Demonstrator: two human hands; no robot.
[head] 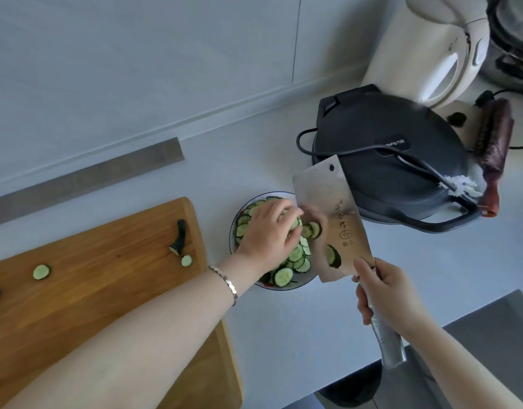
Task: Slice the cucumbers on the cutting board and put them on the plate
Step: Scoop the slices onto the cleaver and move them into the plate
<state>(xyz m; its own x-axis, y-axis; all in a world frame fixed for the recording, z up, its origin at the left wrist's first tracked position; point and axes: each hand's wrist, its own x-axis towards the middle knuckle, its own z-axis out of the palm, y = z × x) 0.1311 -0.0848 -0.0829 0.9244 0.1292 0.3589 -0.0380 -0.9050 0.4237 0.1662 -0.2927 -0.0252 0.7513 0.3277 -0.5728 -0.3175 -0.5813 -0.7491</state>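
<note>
A white plate [232,231] heaped with cucumber slices [283,276] sits on the counter just right of the wooden cutting board [107,276]. My left hand [269,231] reaches over the plate, its fingertips on slices against the cleaver [334,202]. My right hand [384,293] grips the cleaver's steel handle and holds the blade tilted above the plate's right side. One slice [332,256] clings to the blade. On the board lie a dark cucumber end [179,237] and two loose slices [41,272] [186,260].
A black electric griddle [387,160] with its cord and a white brush [460,184] stands behind the plate. A cream kettle [431,48] and a dark purple object [494,143] are at the back right. A sink [490,335] opens at the lower right.
</note>
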